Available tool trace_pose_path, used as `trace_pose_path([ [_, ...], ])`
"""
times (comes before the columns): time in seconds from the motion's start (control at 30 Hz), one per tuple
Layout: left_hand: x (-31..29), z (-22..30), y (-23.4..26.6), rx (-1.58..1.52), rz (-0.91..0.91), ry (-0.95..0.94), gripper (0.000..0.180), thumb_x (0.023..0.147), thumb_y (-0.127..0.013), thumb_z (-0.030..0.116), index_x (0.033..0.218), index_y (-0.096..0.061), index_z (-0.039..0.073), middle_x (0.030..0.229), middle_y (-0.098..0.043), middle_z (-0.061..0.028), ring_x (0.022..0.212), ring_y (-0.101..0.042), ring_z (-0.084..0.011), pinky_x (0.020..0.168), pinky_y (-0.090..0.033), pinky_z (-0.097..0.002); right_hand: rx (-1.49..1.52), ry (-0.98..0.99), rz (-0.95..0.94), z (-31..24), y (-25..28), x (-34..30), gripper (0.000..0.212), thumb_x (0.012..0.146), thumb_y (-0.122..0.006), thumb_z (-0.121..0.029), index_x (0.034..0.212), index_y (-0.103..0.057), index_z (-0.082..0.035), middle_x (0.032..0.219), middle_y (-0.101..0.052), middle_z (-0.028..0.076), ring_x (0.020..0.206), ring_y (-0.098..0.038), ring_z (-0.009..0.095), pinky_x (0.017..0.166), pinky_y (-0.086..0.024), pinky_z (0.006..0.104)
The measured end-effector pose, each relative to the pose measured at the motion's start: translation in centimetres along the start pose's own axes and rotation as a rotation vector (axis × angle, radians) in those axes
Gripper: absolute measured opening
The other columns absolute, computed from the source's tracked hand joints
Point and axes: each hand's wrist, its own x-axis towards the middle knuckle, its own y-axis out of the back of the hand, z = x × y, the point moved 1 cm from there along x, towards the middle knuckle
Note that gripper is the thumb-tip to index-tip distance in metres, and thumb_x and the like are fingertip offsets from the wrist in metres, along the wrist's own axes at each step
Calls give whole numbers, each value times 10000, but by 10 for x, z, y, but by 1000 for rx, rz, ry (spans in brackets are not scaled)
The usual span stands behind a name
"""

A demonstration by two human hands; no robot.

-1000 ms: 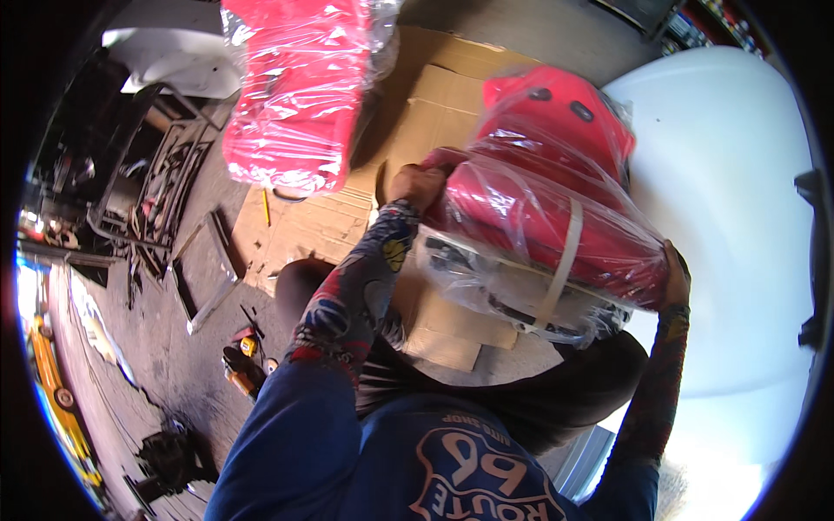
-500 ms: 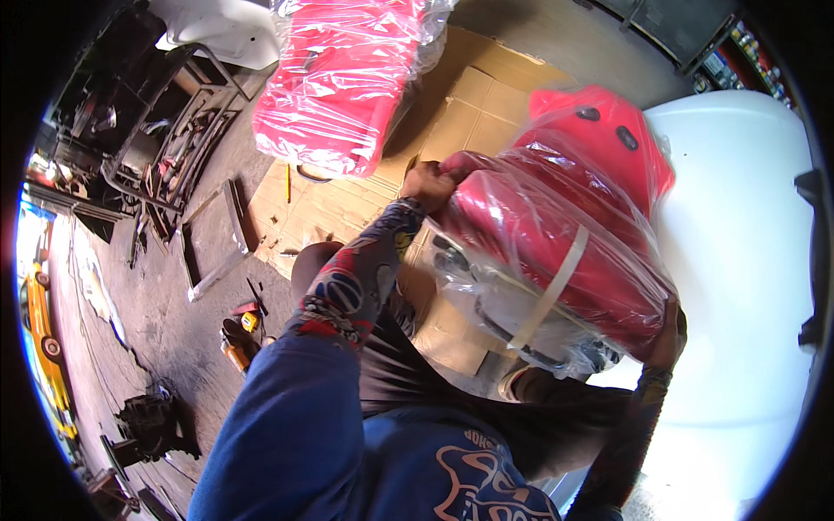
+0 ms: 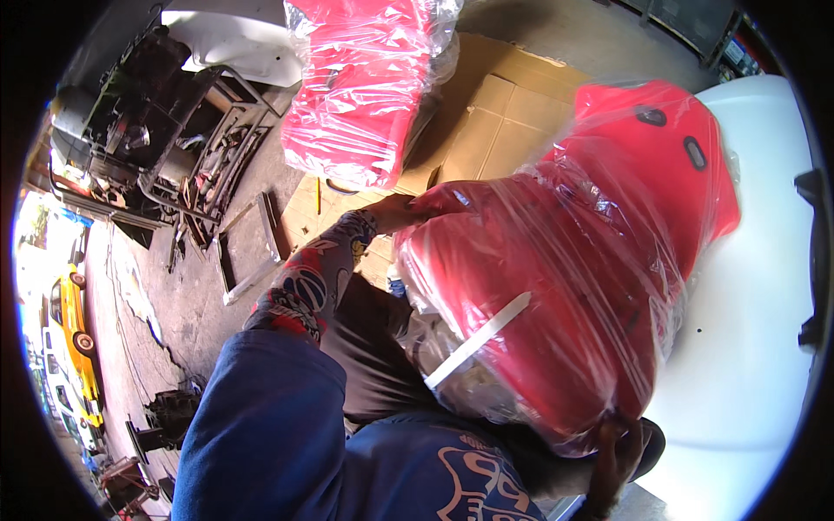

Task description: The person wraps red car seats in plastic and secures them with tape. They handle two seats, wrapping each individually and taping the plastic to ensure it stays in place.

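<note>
A red car seat point(image 3: 512, 243) in clear plastic wrap is between my two hands, close to my body. Its backrest has two dark oval slots and points to the far right. A pale strap point(image 3: 479, 340) runs over the wrap on the near side. My left hand point(image 3: 398, 213) is closed on the seat's left corner, with the fingertips partly hidden by the plastic. At the near right corner my right hand point(image 3: 615, 445) grips the seat; its fingers are partly in shadow. The seat's underside is mostly hidden.
A second wrapped red seat point(image 3: 360, 95) rests beyond, beside flattened cardboard point(image 3: 499, 113) on the floor. A large white panel point(image 3: 738, 347) fills the right side. Metal frames and machine parts point(image 3: 165, 113) stand at the far left. A yellow car point(image 3: 76, 321) shows at the left rim.
The seat has come nearer to me and tipped, showing more of its red cushion and less of its underside. My right hand has come lower; both hands keep their hold.
</note>
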Motion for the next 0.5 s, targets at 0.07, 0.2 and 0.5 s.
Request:
trace_pose_path([
  [0.07,0,1,7,224,-7,48,688,875,-656,628,1246,-675,50,1125,-728,-143,1041,-680,-234,940,-515,-381,122,49,-359,19,41,8,348,929,-622,-245,1149,-662,22,1114,-577,111,941,-596,241,779,-515,338],
  [0.2,-4,2,-6,-298,17,-7,570,924,-691,465,1270,-654,13,1119,-724,-85,1023,-660,-180,917,-511,-337,438,-146,-238,88,93,121,509,1060,-434,-417,1323,-554,2,1111,-680,151,934,-673,286,787,-549,412],
  [0.5,-2,-14,-23,-433,149,28,566,932,-692,425,1304,-623,4,1156,-702,-108,1028,-657,-187,906,-510,-330,670,-269,223,171,14,353,1049,782,-626,-794,1582,-313,-193,1569,-340,215,1407,-353,351,1100,-334,530],
])
